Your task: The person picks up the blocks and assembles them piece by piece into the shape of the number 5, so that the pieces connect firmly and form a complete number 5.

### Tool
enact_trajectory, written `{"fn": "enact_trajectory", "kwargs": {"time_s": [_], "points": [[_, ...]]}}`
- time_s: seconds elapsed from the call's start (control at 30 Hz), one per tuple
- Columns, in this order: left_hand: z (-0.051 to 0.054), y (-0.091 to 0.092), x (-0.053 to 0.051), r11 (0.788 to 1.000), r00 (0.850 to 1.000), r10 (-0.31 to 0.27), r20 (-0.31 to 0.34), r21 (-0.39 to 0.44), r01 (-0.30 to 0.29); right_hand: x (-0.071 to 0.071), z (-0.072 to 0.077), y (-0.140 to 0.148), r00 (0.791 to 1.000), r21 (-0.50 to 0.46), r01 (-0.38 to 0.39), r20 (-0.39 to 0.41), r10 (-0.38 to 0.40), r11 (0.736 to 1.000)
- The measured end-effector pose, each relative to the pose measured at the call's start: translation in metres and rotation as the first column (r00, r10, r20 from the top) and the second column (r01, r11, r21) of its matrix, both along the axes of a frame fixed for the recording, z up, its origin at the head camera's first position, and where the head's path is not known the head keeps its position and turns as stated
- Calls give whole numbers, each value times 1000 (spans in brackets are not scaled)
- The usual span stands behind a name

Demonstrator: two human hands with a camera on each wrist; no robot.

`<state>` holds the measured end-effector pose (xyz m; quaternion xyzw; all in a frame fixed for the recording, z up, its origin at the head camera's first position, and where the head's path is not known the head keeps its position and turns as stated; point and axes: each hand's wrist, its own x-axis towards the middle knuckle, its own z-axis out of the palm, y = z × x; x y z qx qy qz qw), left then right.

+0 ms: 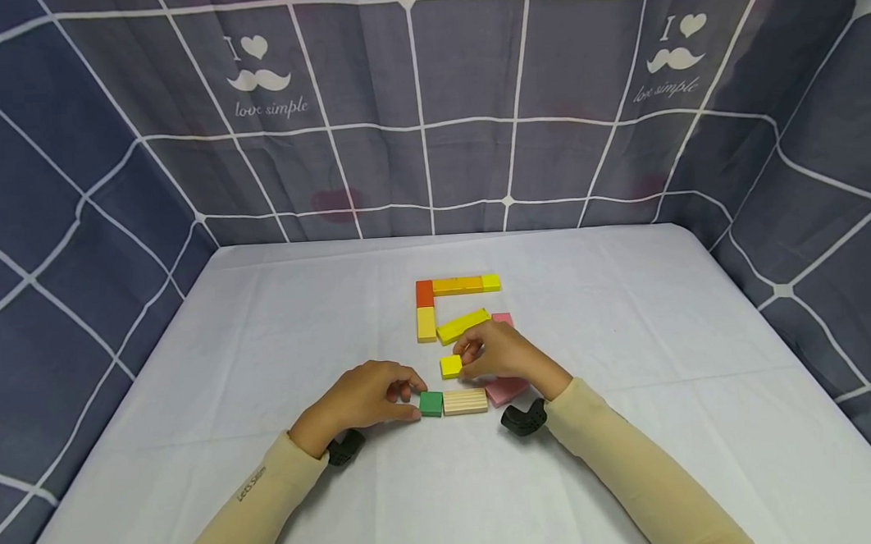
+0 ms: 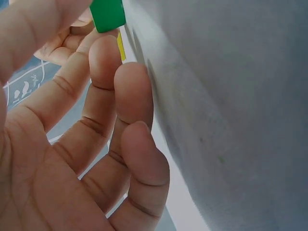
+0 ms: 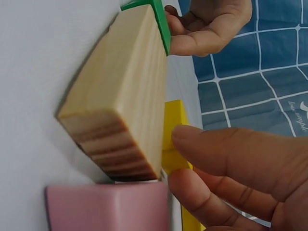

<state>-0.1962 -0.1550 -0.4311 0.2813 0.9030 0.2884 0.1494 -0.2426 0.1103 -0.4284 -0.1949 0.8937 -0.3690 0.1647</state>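
My right hand [image 1: 502, 352] pinches a small yellow block [image 1: 451, 366] between thumb and index finger. In the right wrist view the thumb tip lies against yellow wood, partly behind a ridged natural-wood block [image 3: 115, 82]. Thumb and index finger of my left hand [image 1: 371, 393] rest at the left side of a green block [image 1: 431, 404]; its other fingers curve loosely in the left wrist view. The green block, the wood block [image 1: 465, 402] and a pink block [image 1: 506, 390] form a row, with the pink one partly hidden under the right hand.
Beyond the hands, an orange-red block [image 1: 424, 293], an orange-yellow bar [image 1: 457, 286], a bright yellow block [image 1: 491, 283] and a light yellow block [image 1: 426, 325] form a corner. A slanted yellow bar [image 1: 462, 326] and another pink block [image 1: 503, 318] lie nearer. Patterned curtains [image 1: 469, 65] surround the white table [image 1: 260, 314].
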Motion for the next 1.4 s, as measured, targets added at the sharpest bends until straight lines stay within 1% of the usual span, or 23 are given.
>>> {"fn": "enact_trajectory", "kwargs": {"time_s": [0.13, 0.27, 0.4, 0.63, 0.83, 1.1, 1.23, 1.4], "points": [[0, 0, 0, 1000, 1000, 2, 3, 0, -2, 2, 2, 7, 998, -67, -52, -33, 49, 996], [0, 0, 0, 1000, 1000, 8, 8, -4, -8, 5, 1, 18, 993, -151, -101, -83, 90, 983], [1, 0, 0, 1000, 1000, 16, 12, -9, -16, 8, -1, 30, 990, -210, -105, -113, 83, 972], [1, 0, 1, 1000, 1000, 22, 14, -7, -22, 13, 1, 52, 993, -286, -102, -90, 79, 953], [2, 0, 2, 1000, 999, 29, 23, 8, -29, 18, -2, 70, 994, -324, -106, -56, 93, 940], [2, 0, 2, 1000, 1000, 23, 18, 15, -24, 16, -9, 90, 990, -292, -141, -56, 130, 946], [0, 0, 2, 999, 999, 31, 21, 12, -31, 14, -14, 99, 986, -307, -163, -28, 162, 938], [0, 1, 3, 999, 999, 35, 20, 12, -36, 10, -20, 107, 977, -316, -201, 6, 214, 927]]}}
